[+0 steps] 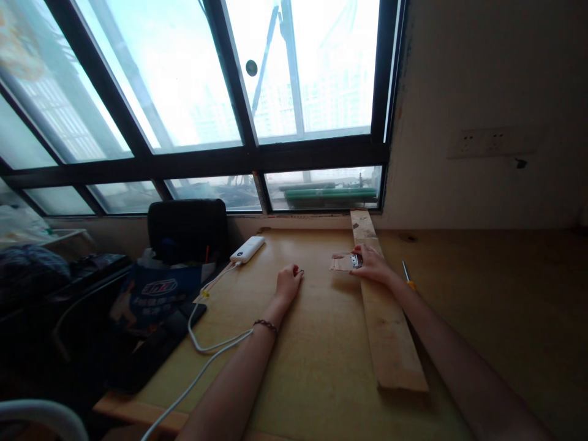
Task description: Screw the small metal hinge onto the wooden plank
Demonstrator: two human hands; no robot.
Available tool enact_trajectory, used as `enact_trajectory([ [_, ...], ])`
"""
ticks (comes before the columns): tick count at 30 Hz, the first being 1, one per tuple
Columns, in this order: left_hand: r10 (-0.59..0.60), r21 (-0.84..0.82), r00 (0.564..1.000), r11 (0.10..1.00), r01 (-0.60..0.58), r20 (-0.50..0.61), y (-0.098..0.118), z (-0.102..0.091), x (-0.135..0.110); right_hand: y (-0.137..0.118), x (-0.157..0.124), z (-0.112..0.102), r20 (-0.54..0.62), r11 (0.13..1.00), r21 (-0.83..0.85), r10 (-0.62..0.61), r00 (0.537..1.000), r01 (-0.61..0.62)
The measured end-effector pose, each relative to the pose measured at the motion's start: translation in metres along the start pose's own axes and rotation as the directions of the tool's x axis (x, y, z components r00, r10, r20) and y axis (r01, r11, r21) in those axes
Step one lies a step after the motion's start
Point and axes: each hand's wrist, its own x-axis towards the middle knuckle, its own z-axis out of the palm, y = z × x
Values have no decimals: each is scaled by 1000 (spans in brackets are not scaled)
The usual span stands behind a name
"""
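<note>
My right hand (373, 264) grips a small wooden piece (340, 262) by its right end, above a long wooden board (390, 331). A shiny metal plate (356, 261) with dark holes sits on that piece, beside my fingertips. The board lies lengthwise on the table (321, 367), reaching toward the window. To the left, my left hand (288, 282) is closed in a pinch just over the tabletop. A tiny dark thing shows at its fingertips, too small to name. A screwdriver (408, 275) with a yellow handle lies right of the board, partly behind my right forearm.
A white power bank (248, 250) lies at the table's left edge, its white cable (195, 343) running down past my left forearm. A black chair (188, 229) and a blue bag (158, 294) stand left of the table. Windows and a wall border the far side.
</note>
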Motion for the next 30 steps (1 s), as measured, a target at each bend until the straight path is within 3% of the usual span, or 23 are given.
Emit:
enact_trajectory([
  [9, 44, 47, 999, 998, -44, -8, 5, -3, -4, 3, 0, 1, 4, 1000, -9, -19, 1000, 19],
  [13, 237, -150, 968, 957, -247, -80, 28, -2, -16, 2, -1, 0, 14, 999, -22, -26, 1000, 27],
  [15, 303, -370, 953, 885, -283, -2, 44, 5, -24, 1, -1, -1, 15, 999, -35, -28, 999, 29],
  [17, 340, -559, 934, 798, -223, 113, 58, 13, -31, 1, -2, -1, 13, 999, -43, -31, 999, 31],
  [20, 384, -648, 896, 745, -159, 222, 67, 25, -36, 2, -1, 0, 11, 998, -41, -38, 999, 38],
  [23, 414, -659, 882, 732, -174, 227, 66, 31, -36, 4, 0, 1, 29, 998, -46, -45, 999, 47],
  [25, 406, -650, 895, 733, -199, 184, 64, 31, -35, 6, 0, 2, 40, 997, -56, -53, 998, 56],
  [27, 332, -619, 936, 761, -194, 114, 60, 28, -32, 7, 1, 2, 41, 996, -60, -62, 997, 65],
  [30, 62, -595, 997, 800, -83, -56, 46, 15, -20, 6, 1, 1, 40, 996, -58, -67, 997, 69],
])
